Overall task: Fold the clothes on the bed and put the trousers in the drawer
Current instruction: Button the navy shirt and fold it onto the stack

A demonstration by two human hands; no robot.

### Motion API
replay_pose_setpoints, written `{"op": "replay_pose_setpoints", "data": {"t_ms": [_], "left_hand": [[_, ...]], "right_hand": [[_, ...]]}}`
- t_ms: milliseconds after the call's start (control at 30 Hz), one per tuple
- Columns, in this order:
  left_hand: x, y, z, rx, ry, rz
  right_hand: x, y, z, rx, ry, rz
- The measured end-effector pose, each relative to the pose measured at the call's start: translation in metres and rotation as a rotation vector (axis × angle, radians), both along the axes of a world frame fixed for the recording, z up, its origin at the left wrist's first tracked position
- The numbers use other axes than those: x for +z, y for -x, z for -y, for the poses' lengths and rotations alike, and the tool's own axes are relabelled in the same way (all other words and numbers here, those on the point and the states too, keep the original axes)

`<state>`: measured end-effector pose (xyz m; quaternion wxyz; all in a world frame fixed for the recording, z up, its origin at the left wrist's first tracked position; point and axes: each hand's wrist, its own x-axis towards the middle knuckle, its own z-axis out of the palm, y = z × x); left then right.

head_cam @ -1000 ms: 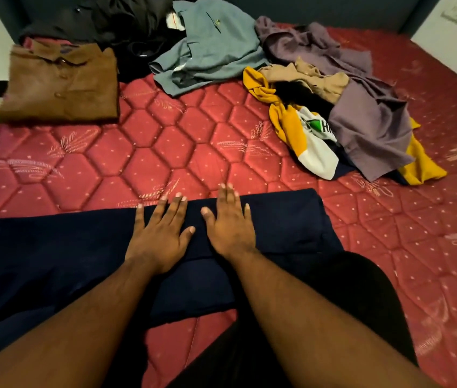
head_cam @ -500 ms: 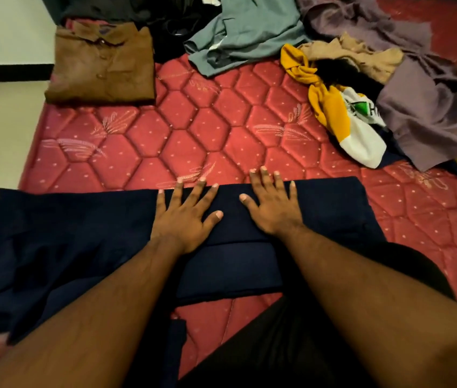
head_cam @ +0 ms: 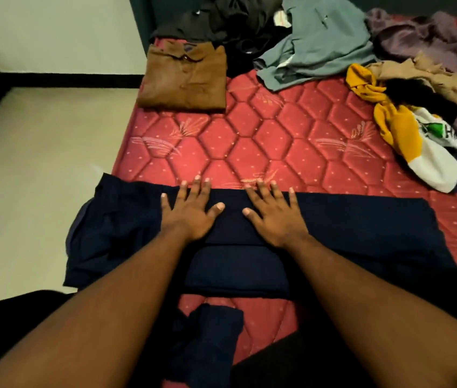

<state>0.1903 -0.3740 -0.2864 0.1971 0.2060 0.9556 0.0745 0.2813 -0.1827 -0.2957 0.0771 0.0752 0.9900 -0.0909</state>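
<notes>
Red quilted mattress [head_cam: 263,141] fills the view. Folded brown shirt [head_cam: 183,78] lies at eleven o'clock. Left hand [head_cam: 190,212] and right hand [head_cam: 275,215], fingers spread flat, press the navy trousers [head_cam: 347,222] at centre. Unfolded clothes [head_cam: 417,88] pile at two o'clock.

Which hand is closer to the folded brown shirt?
Left. The left hand lies flat on the navy trousers, nearly below the folded brown shirt; the right hand lies further to the right.
</notes>
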Motion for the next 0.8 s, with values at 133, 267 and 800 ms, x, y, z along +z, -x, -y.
{"op": "replay_pose_setpoints", "data": {"t_ms": [133, 267, 800], "left_hand": [[0.005, 0.045, 0.098, 0.214, 0.130, 0.056], [0.022, 0.055, 0.135, 0.493, 0.182, 0.005], [0.036, 0.021, 0.079, -0.156, 0.071, -0.153]], "right_hand": [[-0.003, -0.005, -0.030, -0.054, -0.020, 0.060], [0.009, -0.003, -0.018, -0.094, -0.014, 0.102], [0.014, -0.044, -0.063, -0.265, -0.120, 0.143]]}}
